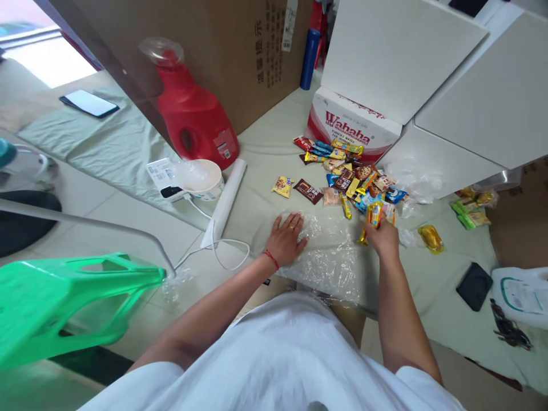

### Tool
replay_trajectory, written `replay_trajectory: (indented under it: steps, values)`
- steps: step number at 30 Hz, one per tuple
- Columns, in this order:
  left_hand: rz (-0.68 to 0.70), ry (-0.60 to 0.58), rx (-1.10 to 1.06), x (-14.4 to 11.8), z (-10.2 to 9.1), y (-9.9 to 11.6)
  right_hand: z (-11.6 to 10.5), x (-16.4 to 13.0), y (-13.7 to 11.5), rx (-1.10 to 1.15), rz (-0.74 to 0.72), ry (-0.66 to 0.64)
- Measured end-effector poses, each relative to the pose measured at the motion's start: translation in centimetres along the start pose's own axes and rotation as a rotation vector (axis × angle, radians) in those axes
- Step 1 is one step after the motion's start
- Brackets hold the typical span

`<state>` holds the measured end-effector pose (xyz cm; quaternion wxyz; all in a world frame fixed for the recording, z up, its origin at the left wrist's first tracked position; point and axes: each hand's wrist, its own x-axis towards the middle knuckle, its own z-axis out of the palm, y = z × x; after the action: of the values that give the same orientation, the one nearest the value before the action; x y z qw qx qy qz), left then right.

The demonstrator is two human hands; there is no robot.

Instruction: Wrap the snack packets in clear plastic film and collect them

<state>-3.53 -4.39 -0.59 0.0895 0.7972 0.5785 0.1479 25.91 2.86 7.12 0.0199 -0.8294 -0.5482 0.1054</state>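
My left hand [286,237] lies flat with its fingers stretched out on the left part of a clear plastic bag [331,257]. The bag is spread at the table's near edge and hangs slightly over it. Yellow-wrapped snack packets [374,214] are gripped in my right hand [383,237], just right of the bag. Beyond both hands lies a heap of small wrapped snacks [357,182]. A brown snack packet [308,191] and a yellow biscuit packet [282,186] lie apart on its left. To the right of my right hand is a single gold-wrapped snack [430,238].
A Wahaha carton [351,123] stands behind the heap, under white panels. At left are a red detergent jug [197,114], a paper tub [205,180], a white roll [226,200] with a cable, and a green stool [77,302]. A black wallet-like object [474,286] lies right.
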Motion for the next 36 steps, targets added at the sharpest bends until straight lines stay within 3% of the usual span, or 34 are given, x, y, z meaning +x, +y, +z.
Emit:
replay_trajectory:
  steps: [3,6,8,10,12,16,18,20,22,24,28,31,36]
  values:
    - [-0.001,0.004,-0.003,0.1,0.0,0.0,0.3,1.3,-3.4,-0.043,-0.172,0.084]
    - [-0.002,-0.001,-0.002,0.0,-0.1,0.1,1.6,2.7,-7.4,-0.146,-0.253,0.023]
    - [-0.003,0.003,-0.001,0.0,-0.1,0.1,2.3,3.1,-8.5,-0.176,-0.239,-0.028]
    - [-0.006,0.017,0.000,-0.1,-0.1,0.1,2.5,2.9,-7.6,-0.165,-0.220,-0.067]
    - [-0.004,0.027,0.000,0.0,0.0,0.1,2.0,2.4,-5.1,-0.157,-0.220,-0.079]
    - [0.005,0.019,-0.006,1.1,0.3,0.1,-0.5,0.2,1.4,-0.087,-0.266,0.047]
    - [-0.003,0.016,-0.014,2.1,0.5,0.3,-1.9,-1.3,3.1,0.004,-0.399,0.106]
    - [-0.009,0.007,-0.024,3.1,0.7,0.4,-2.6,-3.1,2.8,0.075,-0.619,0.109]
    - [0.003,-0.022,-0.033,4.0,0.6,0.2,-2.3,-4.7,0.7,0.066,-0.821,0.045]
    - [0.036,-0.069,-0.035,4.5,0.2,-0.5,-0.9,-6.0,-2.0,-0.036,-0.929,-0.050]
    - [0.114,-0.110,-0.002,4.3,-0.9,-2.3,2.4,-7.2,-5.1,-0.184,-1.002,-0.152]
    - [0.128,-0.104,0.007,3.6,-1.2,-2.9,3.5,-7.1,-4.5,-0.106,-1.016,-0.132]
    - [0.100,-0.061,0.004,3.2,-0.7,-2.6,3.3,-7.0,-3.4,-0.019,-0.923,-0.062]
